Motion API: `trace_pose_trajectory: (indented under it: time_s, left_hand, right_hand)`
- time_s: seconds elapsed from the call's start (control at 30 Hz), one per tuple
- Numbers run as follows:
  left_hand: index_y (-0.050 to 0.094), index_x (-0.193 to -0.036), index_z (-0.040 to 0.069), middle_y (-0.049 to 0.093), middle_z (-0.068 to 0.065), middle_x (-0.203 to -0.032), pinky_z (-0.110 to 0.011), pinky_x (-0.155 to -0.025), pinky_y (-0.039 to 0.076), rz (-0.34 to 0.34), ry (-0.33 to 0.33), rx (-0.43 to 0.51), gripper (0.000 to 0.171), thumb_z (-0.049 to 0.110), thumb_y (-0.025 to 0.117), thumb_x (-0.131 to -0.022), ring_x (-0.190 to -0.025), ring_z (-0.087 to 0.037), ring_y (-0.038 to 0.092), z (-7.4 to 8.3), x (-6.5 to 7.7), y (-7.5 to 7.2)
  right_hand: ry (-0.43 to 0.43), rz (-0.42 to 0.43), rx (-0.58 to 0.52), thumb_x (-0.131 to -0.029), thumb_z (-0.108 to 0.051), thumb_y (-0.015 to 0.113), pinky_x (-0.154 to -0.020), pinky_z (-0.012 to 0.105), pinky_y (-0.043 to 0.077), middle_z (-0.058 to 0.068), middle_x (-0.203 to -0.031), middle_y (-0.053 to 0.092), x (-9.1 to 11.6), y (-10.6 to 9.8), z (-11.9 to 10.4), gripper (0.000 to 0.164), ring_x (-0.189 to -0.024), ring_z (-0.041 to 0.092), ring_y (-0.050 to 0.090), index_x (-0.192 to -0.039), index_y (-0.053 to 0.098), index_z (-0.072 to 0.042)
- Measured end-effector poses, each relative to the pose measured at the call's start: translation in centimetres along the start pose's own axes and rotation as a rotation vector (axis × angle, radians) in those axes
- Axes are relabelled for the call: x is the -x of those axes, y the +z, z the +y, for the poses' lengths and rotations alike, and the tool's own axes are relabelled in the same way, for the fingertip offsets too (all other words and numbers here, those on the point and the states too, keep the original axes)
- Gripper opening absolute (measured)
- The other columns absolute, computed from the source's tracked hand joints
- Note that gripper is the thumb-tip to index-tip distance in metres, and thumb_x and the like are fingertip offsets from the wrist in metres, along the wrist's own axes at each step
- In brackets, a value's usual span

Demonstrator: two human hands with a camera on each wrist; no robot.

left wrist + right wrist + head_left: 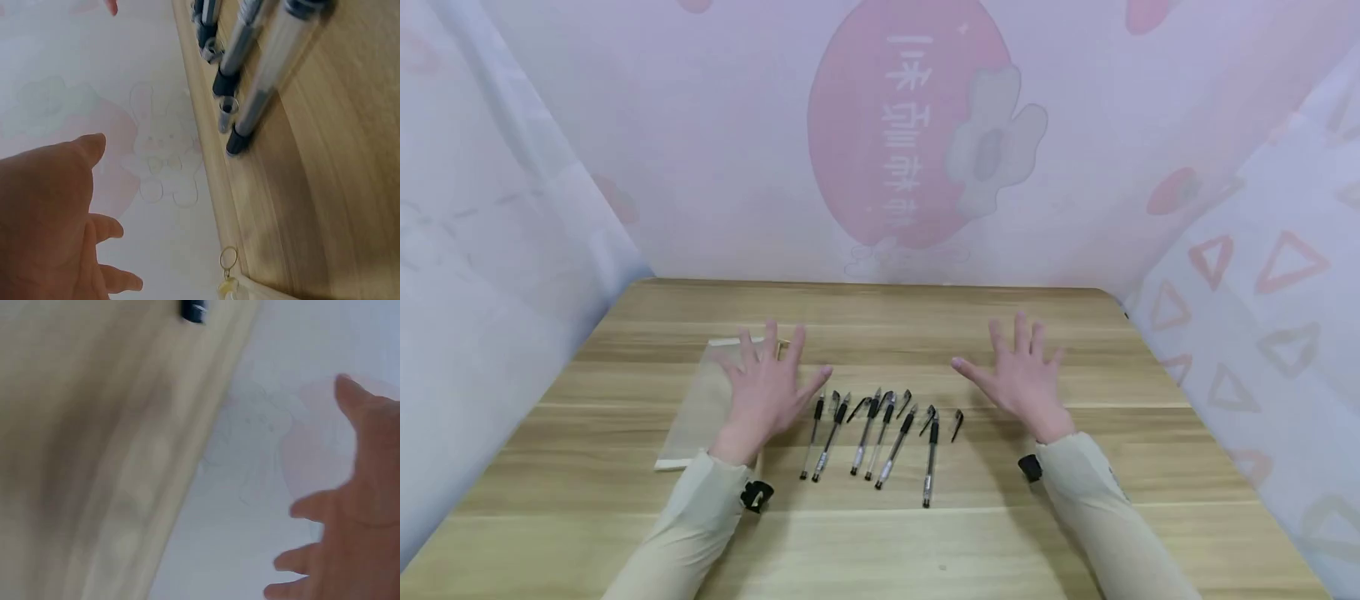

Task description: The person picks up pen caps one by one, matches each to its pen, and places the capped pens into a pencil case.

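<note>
Gel pens point(866, 435), six of them and uncapped, lie fanned in a loose row on the wood-grain desk point(880, 558), to the right of the translucent pouch point(692, 421). Small black clip caps point(957, 426) rest among and beside their far ends, also right of the pouch. A zip pull point(228, 285) with a ring shows at the pouch's far right corner.

The left hand point(763, 392) hangs over the pouch's right side, fingers spread wide, holding nothing. The right hand point(1022, 379) is well to the right of the pouch, beyond the last pen, likewise splayed and without anything in it.

Each pen should be light and stiff, its smooth clear barrel point(930, 471) apt to roll or slip; the dark grip section point(934, 433) probably gives the surest pinch, and the bare tip is best left untouched. The caps look tiny and hard, likely easiest to take by their sides. The pouch seems thin and floppy, better held at its edge.
</note>
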State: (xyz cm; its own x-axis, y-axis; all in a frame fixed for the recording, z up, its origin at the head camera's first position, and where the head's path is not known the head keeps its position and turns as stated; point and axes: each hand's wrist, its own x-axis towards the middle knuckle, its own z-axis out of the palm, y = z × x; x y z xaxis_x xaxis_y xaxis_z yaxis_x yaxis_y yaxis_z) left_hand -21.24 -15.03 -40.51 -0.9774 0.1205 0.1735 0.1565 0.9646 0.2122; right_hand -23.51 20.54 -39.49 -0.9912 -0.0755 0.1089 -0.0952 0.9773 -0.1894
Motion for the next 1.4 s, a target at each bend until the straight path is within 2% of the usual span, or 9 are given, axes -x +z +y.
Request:
trace_pose_trajectory:
  time_s: [0.23,0.43,0.6,0.7,0.8,1.0,1.13,1.27,1.4]
  left_hand:
    - [0.014,-0.158,0.016,0.003,-0.024,-0.159,-0.074,-0.103,-0.005,-0.099,0.061,0.124,0.083,0.068,0.033,-0.097,-0.139,-0.057,0.000,0.3,0.1,-0.3]
    - [0.020,-0.157,0.009,0.015,-0.028,-0.157,-0.068,-0.109,0.017,-0.035,0.101,0.230,0.084,0.066,0.035,-0.097,-0.135,-0.058,0.020,-0.2,0.3,-1.0]
    - [0.020,-0.156,0.007,0.024,-0.025,-0.155,-0.065,-0.107,0.027,-0.034,0.116,0.366,0.086,0.066,0.038,-0.096,-0.137,-0.049,0.027,-1.1,0.7,-2.1]
    - [0.020,-0.156,0.009,0.037,-0.022,-0.150,-0.061,-0.101,0.039,-0.027,0.109,0.403,0.084,0.064,0.042,-0.096,-0.131,-0.041,0.040,-1.8,1.4,-2.8]
    - [0.023,-0.155,0.008,0.048,-0.020,-0.140,-0.055,-0.091,0.048,-0.028,0.118,0.423,0.084,0.062,0.046,-0.096,-0.118,-0.035,0.052,-2.2,2.3,-3.1]
    - [0.032,-0.152,0.005,0.058,-0.016,-0.130,-0.043,-0.082,0.054,-0.064,0.120,0.501,0.082,0.058,0.056,-0.094,-0.103,-0.026,0.060,-1.9,3.3,-2.7]
    - [0.037,-0.147,-0.001,0.061,-0.017,-0.124,-0.038,-0.078,0.056,-0.089,0.105,0.570,0.075,0.040,0.068,-0.093,-0.098,-0.023,0.063,-1.4,3.4,-1.9]
    - [0.040,-0.143,-0.007,0.063,-0.020,-0.119,-0.037,-0.077,0.057,-0.098,0.103,0.629,0.072,0.023,0.076,-0.088,-0.093,-0.024,0.065,-1.0,3.8,-0.8]
    - [0.042,-0.140,-0.010,0.064,-0.021,-0.115,-0.038,-0.078,0.058,-0.093,0.093,0.668,0.073,0.016,0.080,-0.083,-0.089,-0.025,0.067,-1.0,4.3,0.2]
  right_hand:
    - [-0.070,0.092,-0.055,-0.089,-0.076,0.040,-0.108,0.071,0.010,0.029,-0.157,0.012,0.2,0.9,0.5,0.099,-0.142,0.050,0.011,-0.156,0.021,-0.006]
    - [-0.181,0.124,-0.203,-0.093,-0.064,0.053,-0.112,0.062,0.020,0.031,-0.152,0.026,-1.2,0.5,0.7,0.092,-0.138,0.048,0.025,-0.150,0.029,0.004]
    - [-0.296,0.097,-0.350,-0.094,-0.053,0.059,-0.114,0.057,0.020,0.023,-0.155,0.025,-2.6,-0.3,0.3,0.085,-0.141,0.042,0.023,-0.151,0.029,0.003]
    - [-0.355,0.103,-0.411,-0.095,-0.050,0.060,-0.113,0.057,0.021,0.020,-0.155,0.028,-3.2,-0.4,-0.2,0.081,-0.141,0.039,0.024,-0.151,0.031,0.000]
    - [-0.386,0.109,-0.440,-0.095,-0.048,0.061,-0.113,0.057,0.022,0.019,-0.153,0.031,-3.6,-0.2,-0.4,0.077,-0.140,0.038,0.026,-0.150,0.033,-0.001]
    - [-0.433,0.082,-0.463,-0.095,-0.040,0.065,-0.111,0.057,0.025,0.018,-0.150,0.038,-4.0,0.2,-1.2,0.068,-0.137,0.036,0.032,-0.147,0.040,-0.004]
    - [-0.476,0.034,-0.489,-0.095,-0.035,0.066,-0.111,0.056,0.026,0.016,-0.147,0.042,-3.9,0.5,-2.0,0.064,-0.136,0.034,0.035,-0.145,0.043,-0.004]
    - [-0.526,-0.001,-0.511,-0.095,-0.037,0.066,-0.108,0.051,0.035,0.013,-0.145,0.045,-3.5,0.9,-2.9,0.063,-0.131,0.031,0.041,-0.143,0.046,-0.004]
    - [-0.571,-0.036,-0.570,-0.094,-0.037,0.067,-0.101,0.051,0.042,0.013,-0.142,0.048,-2.9,1.2,-3.6,0.061,-0.124,0.031,0.047,-0.141,0.048,-0.003]
